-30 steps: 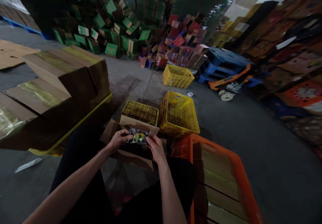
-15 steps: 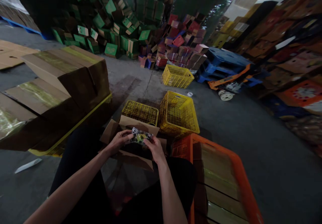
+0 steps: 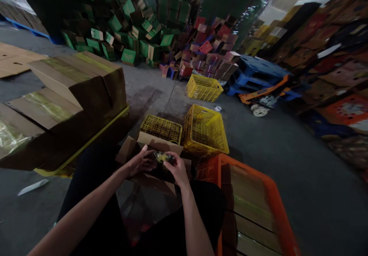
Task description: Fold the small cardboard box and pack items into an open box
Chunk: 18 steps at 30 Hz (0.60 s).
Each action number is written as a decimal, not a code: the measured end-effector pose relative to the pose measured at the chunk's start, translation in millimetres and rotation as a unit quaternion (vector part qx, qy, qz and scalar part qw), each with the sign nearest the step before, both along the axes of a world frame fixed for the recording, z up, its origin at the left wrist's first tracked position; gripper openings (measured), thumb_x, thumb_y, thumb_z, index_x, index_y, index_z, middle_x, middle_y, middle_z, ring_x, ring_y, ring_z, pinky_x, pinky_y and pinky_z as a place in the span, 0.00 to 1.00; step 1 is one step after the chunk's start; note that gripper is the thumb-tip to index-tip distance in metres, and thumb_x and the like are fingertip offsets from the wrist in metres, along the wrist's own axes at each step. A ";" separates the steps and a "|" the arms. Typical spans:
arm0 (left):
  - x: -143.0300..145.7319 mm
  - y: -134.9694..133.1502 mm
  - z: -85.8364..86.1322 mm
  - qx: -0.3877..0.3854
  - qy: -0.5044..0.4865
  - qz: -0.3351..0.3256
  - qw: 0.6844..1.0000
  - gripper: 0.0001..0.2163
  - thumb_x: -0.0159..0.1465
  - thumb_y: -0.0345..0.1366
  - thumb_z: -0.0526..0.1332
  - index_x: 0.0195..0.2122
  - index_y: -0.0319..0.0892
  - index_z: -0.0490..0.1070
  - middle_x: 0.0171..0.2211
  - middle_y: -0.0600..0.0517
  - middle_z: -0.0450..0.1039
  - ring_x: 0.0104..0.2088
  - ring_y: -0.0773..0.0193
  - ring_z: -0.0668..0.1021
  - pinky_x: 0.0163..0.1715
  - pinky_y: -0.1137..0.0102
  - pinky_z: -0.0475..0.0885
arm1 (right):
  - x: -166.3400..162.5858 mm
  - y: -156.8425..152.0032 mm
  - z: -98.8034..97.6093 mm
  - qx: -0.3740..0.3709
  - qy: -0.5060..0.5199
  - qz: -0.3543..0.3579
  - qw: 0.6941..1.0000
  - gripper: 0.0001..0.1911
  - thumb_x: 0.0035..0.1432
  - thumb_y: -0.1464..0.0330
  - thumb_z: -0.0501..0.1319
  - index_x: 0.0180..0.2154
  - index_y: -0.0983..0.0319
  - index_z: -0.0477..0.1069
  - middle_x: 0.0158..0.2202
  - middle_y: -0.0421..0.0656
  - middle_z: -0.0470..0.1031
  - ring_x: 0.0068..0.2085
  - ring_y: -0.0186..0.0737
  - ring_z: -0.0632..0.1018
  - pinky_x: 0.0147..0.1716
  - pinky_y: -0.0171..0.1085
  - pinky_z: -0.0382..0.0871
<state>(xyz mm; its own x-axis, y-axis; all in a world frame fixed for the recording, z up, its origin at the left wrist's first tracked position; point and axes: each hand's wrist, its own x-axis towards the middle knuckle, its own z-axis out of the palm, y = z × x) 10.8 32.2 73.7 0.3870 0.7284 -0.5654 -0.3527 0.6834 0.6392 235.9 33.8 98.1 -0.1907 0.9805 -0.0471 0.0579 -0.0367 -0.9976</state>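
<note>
Both my hands meet over an open brown cardboard box (image 3: 156,142) that sits in front of my knees. Between them is a small packet (image 3: 161,157) in clear wrap with yellow and dark parts. My left hand (image 3: 139,163) curls round its left end, the forefinger sticking up. My right hand (image 3: 176,168) pinches its right end with thumb and fingers. The packet sits low, at the mouth of the box.
Two yellow mesh crates (image 3: 204,130) stand just beyond the box, a third (image 3: 203,87) farther back. An orange crate (image 3: 253,206) with flat cardboard is at my right. Taped brown cartons (image 3: 71,91) are stacked at left. Heaps of green and red boxes fill the back.
The packet has come down from in front of the box flap to the box's mouth, and both hands have closed in round it.
</note>
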 end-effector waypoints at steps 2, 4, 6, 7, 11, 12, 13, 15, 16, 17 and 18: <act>-0.4 0.5 2.5 -0.001 -0.007 0.006 1.000 0.39 0.59 0.70 0.51 0.60 0.44 0.67 0.41 0.41 0.80 0.41 0.53 0.83 0.39 0.65 0.76 | -0.1 -1.5 3.0 0.008 -0.018 0.028 0.999 0.19 0.51 0.65 0.70 0.47 0.54 0.76 0.48 0.41 0.78 0.51 0.48 0.76 0.55 0.46 0.67; -0.7 0.0 4.7 0.001 -0.009 0.018 1.000 0.37 0.58 0.69 0.53 0.54 0.42 0.72 0.42 0.41 0.80 0.42 0.53 0.83 0.40 0.64 0.76 | -0.5 -2.8 6.3 0.017 -0.027 0.056 0.998 0.19 0.51 0.67 0.69 0.47 0.52 0.76 0.50 0.41 0.77 0.53 0.48 0.75 0.57 0.46 0.65; -0.4 -1.6 6.2 0.004 -0.008 0.026 1.000 0.35 0.57 0.69 0.56 0.48 0.41 0.74 0.41 0.42 0.80 0.41 0.53 0.83 0.41 0.63 0.76 | -1.1 -3.7 8.7 0.041 -0.041 0.072 0.996 0.19 0.52 0.69 0.68 0.47 0.51 0.76 0.53 0.40 0.76 0.57 0.48 0.73 0.60 0.47 0.62; 0.1 -2.7 6.6 0.011 -0.005 0.030 0.999 0.33 0.56 0.68 0.58 0.45 0.41 0.74 0.40 0.42 0.79 0.40 0.53 0.82 0.41 0.63 0.76 | -1.4 -4.1 9.3 0.057 -0.052 0.074 0.994 0.19 0.52 0.70 0.67 0.47 0.50 0.76 0.54 0.40 0.76 0.59 0.48 0.72 0.61 0.48 0.60; 3.4 -6.0 4.2 0.086 0.029 0.060 0.994 0.23 0.53 0.55 0.71 0.38 0.41 0.74 0.37 0.47 0.77 0.37 0.59 0.80 0.38 0.67 0.75 | -1.9 -5.8 8.7 0.097 -0.089 0.072 0.989 0.18 0.52 0.71 0.67 0.46 0.50 0.77 0.63 0.40 0.66 0.66 0.47 0.63 0.66 0.48 0.52; 4.2 -6.2 2.6 0.103 0.035 0.066 0.992 0.22 0.51 0.52 0.73 0.37 0.40 0.74 0.36 0.49 0.76 0.36 0.61 0.79 0.37 0.68 0.75 | -1.8 -6.3 8.2 0.096 -0.093 0.072 0.988 0.18 0.53 0.71 0.67 0.46 0.50 0.77 0.66 0.39 0.62 0.68 0.48 0.61 0.67 0.48 0.50; 5.0 -6.0 0.8 0.113 0.039 0.072 0.990 0.21 0.50 0.49 0.75 0.36 0.40 0.73 0.35 0.50 0.75 0.34 0.63 0.78 0.35 0.70 0.74 | -1.7 -6.7 7.7 0.091 -0.094 0.074 0.989 0.18 0.53 0.70 0.67 0.47 0.50 0.77 0.68 0.39 0.59 0.69 0.48 0.58 0.67 0.48 0.50; 5.8 -5.1 -2.9 0.121 0.042 0.081 0.988 0.22 0.48 0.46 0.77 0.36 0.40 0.72 0.33 0.53 0.74 0.31 0.66 0.77 0.32 0.72 0.72 | -1.6 -7.5 6.9 0.075 -0.090 0.079 0.990 0.23 0.53 0.67 0.69 0.51 0.48 0.75 0.71 0.37 0.52 0.71 0.49 0.53 0.68 0.48 0.49; 5.9 -4.6 -4.5 0.125 0.043 0.087 0.987 0.22 0.48 0.46 0.77 0.36 0.40 0.72 0.32 0.53 0.74 0.30 0.68 0.76 0.30 0.74 0.71 | -1.6 -7.8 6.4 0.066 -0.084 0.082 0.991 0.27 0.52 0.65 0.70 0.54 0.47 0.73 0.72 0.36 0.49 0.72 0.49 0.50 0.68 0.48 0.49; 5.9 -4.0 -5.9 0.129 0.044 0.092 0.986 0.22 0.48 0.46 0.77 0.36 0.40 0.72 0.32 0.54 0.73 0.29 0.69 0.76 0.29 0.74 0.70 | -1.7 -7.9 5.7 0.056 -0.074 0.084 0.992 0.31 0.52 0.64 0.71 0.58 0.46 0.69 0.72 0.35 0.46 0.72 0.48 0.47 0.68 0.48 0.49; 5.8 -3.5 -7.0 0.134 0.046 0.096 0.985 0.22 0.48 0.46 0.77 0.36 0.41 0.71 0.31 0.55 0.73 0.28 0.69 0.76 0.28 0.75 0.69 | -1.8 -7.7 4.8 0.046 -0.058 0.083 0.994 0.35 0.52 0.62 0.71 0.61 0.45 0.66 0.73 0.35 0.45 0.73 0.48 0.46 0.68 0.48 0.49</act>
<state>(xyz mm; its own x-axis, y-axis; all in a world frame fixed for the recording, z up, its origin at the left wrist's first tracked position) 16.6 28.7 66.7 0.1840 0.9109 -0.3694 -0.3913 0.4126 0.8226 234.1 26.1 102.9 -0.3478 0.9375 0.0102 0.1713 0.0743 -0.9824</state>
